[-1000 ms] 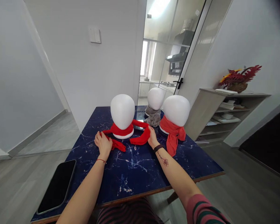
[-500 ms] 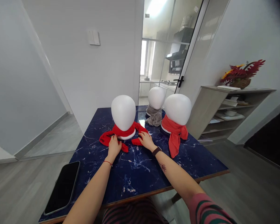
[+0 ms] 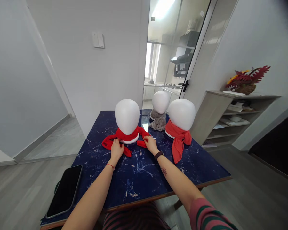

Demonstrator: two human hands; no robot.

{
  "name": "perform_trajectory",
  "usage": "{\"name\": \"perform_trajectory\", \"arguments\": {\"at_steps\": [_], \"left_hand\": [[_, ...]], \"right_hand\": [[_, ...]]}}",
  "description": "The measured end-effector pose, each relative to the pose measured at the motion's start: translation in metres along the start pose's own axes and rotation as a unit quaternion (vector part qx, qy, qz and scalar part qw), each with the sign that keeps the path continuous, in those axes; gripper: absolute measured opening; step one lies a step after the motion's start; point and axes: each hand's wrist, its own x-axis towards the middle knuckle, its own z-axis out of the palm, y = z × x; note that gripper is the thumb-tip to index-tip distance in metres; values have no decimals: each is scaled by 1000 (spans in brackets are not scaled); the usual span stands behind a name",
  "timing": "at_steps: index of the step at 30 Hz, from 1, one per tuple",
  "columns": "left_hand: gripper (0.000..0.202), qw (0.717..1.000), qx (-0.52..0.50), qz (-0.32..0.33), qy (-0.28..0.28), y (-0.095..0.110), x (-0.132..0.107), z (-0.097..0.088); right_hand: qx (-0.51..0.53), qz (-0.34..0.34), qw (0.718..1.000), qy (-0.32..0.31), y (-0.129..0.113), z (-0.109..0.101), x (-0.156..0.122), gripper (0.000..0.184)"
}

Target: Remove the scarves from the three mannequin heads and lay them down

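red scarf (image 3: 126,137) is wrapped round the neck of the left head (image 3: 127,116), just above its white base rim, with both ends lying on the table (image 3: 124,183) in front of you. at far left, your phone (image 3: 64,191) lies flat, dark screen up, by the table's edge, near your left forearm. next, your left hand (image 3: 117,150), with a thin red bracelet (image 3: 110,165) at the wrist, is palm down on the left tail of the red scarf, close to the base; the tail loops out to the left of your fingers and its end shows to their right. your left fingers are slightly bent and touch the cloth; whether they pinch it, i cannot tell. the left head is upright between your hands. your right hand (image 3: 150,143), with a dark band (image 3: 159,155) at the wrist, has its fingers bent over the right tail, whose tip shows to their left; whether they are clenched on it, i cannot tell. farther back, the rear head (image 3: 160,102) wears a grey scarf (image 3: 158,124). at right, the right head (image 3: 182,113) wears a coral scarf (image 3: 178,148), knotted in front, one end hanging down onto the table. beyond the table is a shelf (image 3: 214,115), topped by a basket (image 3: 246,89) of red and yellow foliage.
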Motion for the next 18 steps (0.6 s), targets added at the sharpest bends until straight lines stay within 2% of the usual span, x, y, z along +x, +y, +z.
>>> {"name": "perform_trajectory", "arguments": {"at_steps": [6, 14, 18], "left_hand": [[33, 1000, -8, -3, 12, -1, 0, 2], [48, 1000, 1, -4, 28, -1, 1, 3], [60, 998, 53, -10, 31, 4, -3, 5]], "right_hand": [[19, 32, 999, 31, 3, 2, 3, 26], [61, 63, 992, 91, 4, 1, 7, 35], [72, 66, 990, 97, 2, -1, 7, 40]]}}
